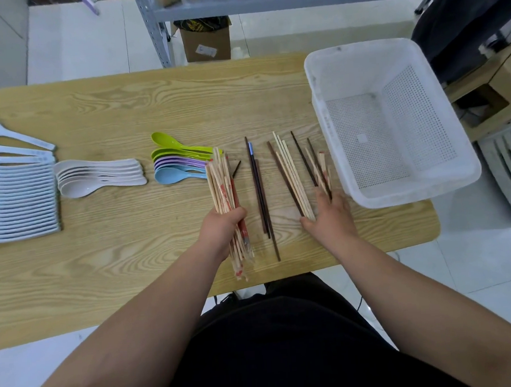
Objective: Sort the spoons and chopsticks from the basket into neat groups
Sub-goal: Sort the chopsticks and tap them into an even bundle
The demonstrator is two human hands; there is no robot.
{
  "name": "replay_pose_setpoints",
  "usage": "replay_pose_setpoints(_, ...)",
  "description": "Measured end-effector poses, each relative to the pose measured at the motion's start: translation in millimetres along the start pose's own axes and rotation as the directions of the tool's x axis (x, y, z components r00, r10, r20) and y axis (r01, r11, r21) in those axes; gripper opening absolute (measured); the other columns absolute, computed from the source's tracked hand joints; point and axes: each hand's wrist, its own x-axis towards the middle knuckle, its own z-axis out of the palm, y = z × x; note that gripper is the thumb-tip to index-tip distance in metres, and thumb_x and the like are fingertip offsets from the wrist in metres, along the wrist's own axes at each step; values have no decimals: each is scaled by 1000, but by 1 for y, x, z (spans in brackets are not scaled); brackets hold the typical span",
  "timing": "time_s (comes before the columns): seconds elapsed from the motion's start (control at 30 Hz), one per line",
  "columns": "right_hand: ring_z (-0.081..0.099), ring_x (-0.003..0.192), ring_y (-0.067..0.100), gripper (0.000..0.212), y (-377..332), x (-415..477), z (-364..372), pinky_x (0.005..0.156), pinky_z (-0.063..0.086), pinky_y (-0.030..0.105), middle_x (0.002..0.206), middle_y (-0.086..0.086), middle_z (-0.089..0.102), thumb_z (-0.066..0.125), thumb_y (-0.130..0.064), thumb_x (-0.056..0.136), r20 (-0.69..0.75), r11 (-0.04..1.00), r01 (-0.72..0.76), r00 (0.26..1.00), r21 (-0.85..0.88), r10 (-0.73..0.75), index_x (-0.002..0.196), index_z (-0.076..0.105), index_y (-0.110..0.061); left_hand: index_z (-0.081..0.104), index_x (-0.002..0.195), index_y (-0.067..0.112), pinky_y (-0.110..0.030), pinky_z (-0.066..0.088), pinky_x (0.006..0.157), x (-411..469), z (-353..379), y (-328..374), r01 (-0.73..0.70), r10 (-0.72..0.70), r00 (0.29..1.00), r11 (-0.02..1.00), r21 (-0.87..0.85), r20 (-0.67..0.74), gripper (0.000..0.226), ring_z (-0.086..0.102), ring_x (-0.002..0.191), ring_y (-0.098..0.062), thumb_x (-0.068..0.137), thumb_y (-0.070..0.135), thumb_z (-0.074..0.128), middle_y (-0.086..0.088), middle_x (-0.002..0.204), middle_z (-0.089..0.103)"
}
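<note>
Pale wooden chopsticks (220,183) sit bundled in the left hand's (222,226) grip above the counter (111,112). The right hand (330,217) lies flat on loose mixed chopsticks (292,173) beside the white perforated plastic basket (325,80). Best pull pale ones singly, tips aligned.

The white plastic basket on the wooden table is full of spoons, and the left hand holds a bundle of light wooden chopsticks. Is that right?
Not quite. The head view shows the plastic spoons lying grouped on the wooden table, not in the white plastic basket. The left hand does hold the bundle of light wooden chopsticks.
</note>
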Motion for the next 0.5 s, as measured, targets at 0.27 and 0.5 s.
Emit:
replay_pose_setpoints(0.27,7,151,28,68,-27,8,14,122,14,41,165,9,11,56,-36,98,29,973,231,972,2,-231,157,26,-20,62,100,14,-38,57,67,0,1,0,14,-15,1000,999,-31,-22,18,62,77,-24,85,12,72,-11,87,63)
replay_pose_setpoints(0.5,35,140,24,51,-38,15,10,117,33,43,150,6,40,52,-41,98,-50,936,283,959,209,-279,144,42,-21,62,103,14,-41,59,71,-1,9,0,27,-27,1000,999,-39,-15,18,66,80,-25,87,11,70,-11,90,66)
